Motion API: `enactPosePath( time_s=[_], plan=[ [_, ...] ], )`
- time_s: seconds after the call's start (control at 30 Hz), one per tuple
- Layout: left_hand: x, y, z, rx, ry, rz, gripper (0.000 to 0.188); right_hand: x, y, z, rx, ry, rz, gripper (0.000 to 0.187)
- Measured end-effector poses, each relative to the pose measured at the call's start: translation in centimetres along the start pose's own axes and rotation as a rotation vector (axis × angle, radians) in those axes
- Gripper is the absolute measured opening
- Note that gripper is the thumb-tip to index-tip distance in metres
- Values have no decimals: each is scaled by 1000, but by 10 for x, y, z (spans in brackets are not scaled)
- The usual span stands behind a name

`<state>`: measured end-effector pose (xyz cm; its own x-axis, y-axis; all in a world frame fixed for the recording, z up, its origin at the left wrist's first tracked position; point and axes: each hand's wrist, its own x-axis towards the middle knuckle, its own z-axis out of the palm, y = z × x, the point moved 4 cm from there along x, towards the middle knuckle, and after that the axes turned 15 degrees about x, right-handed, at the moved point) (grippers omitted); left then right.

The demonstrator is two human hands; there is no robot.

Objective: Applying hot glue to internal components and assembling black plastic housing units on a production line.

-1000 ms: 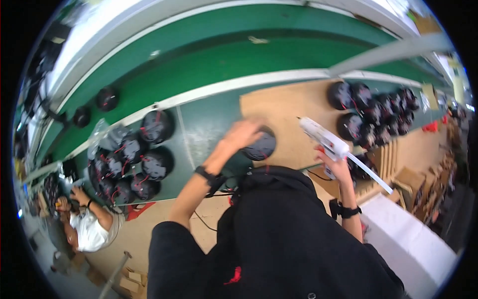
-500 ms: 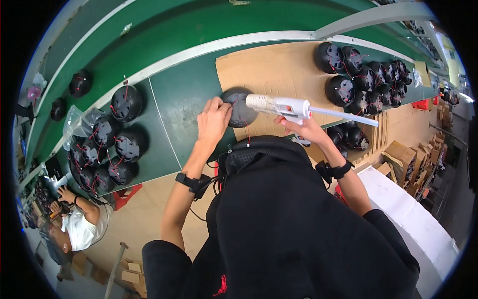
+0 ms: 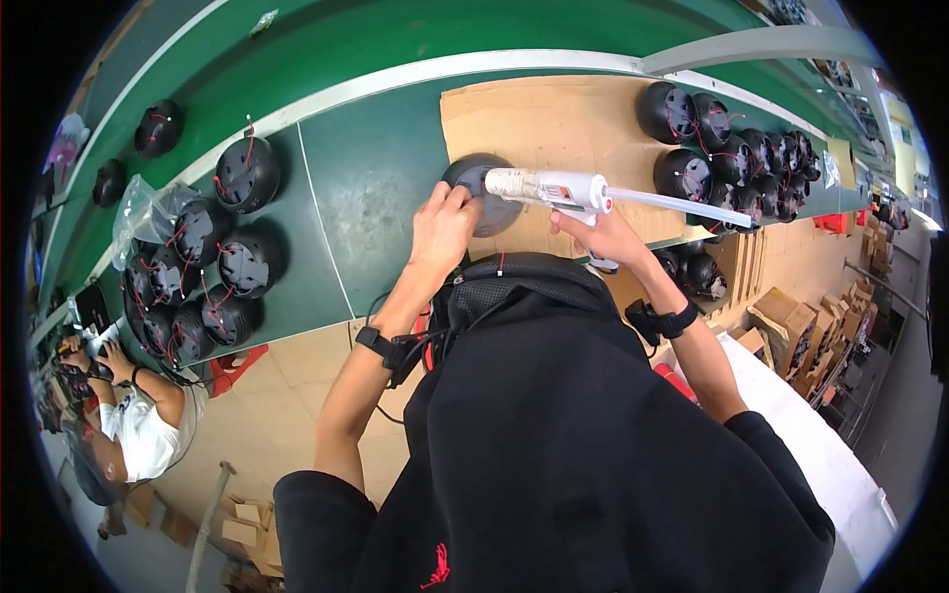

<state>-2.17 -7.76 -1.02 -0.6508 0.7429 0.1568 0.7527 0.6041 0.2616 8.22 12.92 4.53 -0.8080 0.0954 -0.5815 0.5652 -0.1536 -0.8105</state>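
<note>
At the far left, a co-worker (image 3: 148,435) in white sits beyond a cluster of red-wired black domes (image 3: 202,232) on the green table (image 3: 376,198). The left hand (image 3: 445,225) rests curled fingers on a single dome (image 3: 498,219) at the cardboard sheet's (image 3: 573,128) left edge — whether they pinch anything, I cannot tell. Over that dome points a white glue gun (image 3: 554,189) — gripped by the right hand (image 3: 605,237). Farther right stand more black domes (image 3: 684,176).

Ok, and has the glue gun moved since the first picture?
Yes, the glue gun, in the right hand, has moved left against the cardboard: its front end was over bare cardboard, now over the black round part.
</note>
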Motion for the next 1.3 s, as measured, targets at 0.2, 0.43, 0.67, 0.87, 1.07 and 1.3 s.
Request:
enactPosePath(
  time_s=[0.2,0.43,0.67,0.87,1.07,1.3],
  plan=[
    [2,0,1,-11,-5,-5,12,-2,7,-2,-61,60,8,37],
    [2,-1,4,-10,-15,10,11,-3,-6,6,-64,57,-8,38],
    [1,-2,3,-20,4,12,11,-3,-6,9,-113,73,-17,39],
    [7,-6,-4,-171,13,-60,11,-6,-1,7,-148,99,-40,40],
    [21,-31,-9,-272,2,-187,11,-7,0,5,-248,108,-46,37],
    [40,-37,-7,-362,-18,-198,13,-6,2,7,-249,116,-76,37]
  ],
)
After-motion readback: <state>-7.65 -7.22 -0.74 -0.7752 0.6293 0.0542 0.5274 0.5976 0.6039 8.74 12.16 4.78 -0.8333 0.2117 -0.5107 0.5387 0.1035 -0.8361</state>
